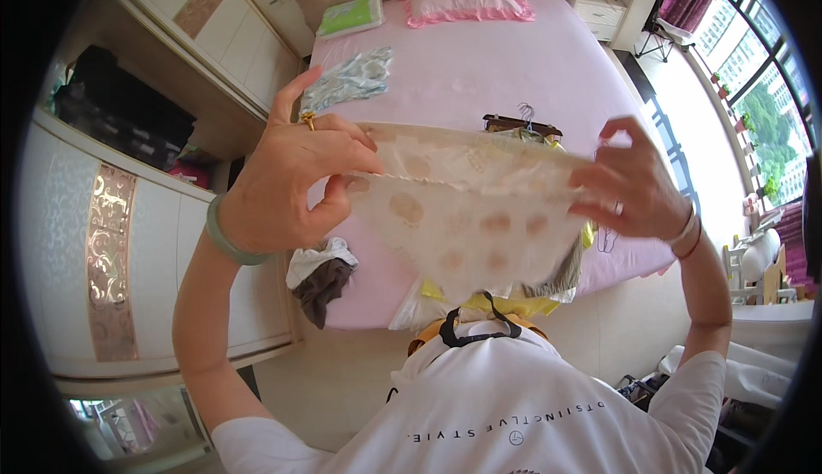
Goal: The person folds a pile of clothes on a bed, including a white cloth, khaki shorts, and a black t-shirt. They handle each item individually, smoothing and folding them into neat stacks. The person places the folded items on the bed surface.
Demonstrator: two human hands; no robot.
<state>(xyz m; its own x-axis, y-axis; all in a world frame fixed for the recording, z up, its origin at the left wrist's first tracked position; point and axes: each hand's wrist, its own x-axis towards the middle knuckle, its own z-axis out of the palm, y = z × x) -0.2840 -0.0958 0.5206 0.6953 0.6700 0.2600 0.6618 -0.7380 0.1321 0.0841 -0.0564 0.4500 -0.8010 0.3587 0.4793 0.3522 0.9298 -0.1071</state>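
Stretched between both hands is a pair of cream underpants (462, 217) with brownish round spots, its waistband pulled nearly straight. My left hand (295, 170) pinches the left end of the waistband between thumb and fingers, its index finger raised. The opposite end is gripped by my right hand (629, 183), fingers bent round the fabric. The garment hangs in front of my chest, above the bed's near edge, and hides part of the clothes behind it. Those include a dark clothes hanger (520, 126) with clothing on it and a grey-green garment (558, 277).
A pink-sheeted bed (505, 54) spreads ahead, holding a pink pillow (467, 1), a green-and-white package (351, 16) and a pale blue patterned cloth (351, 78). White and dark brown clothes (321, 277) lie at its near left corner. A wardrobe (171, 260) lines the left side.
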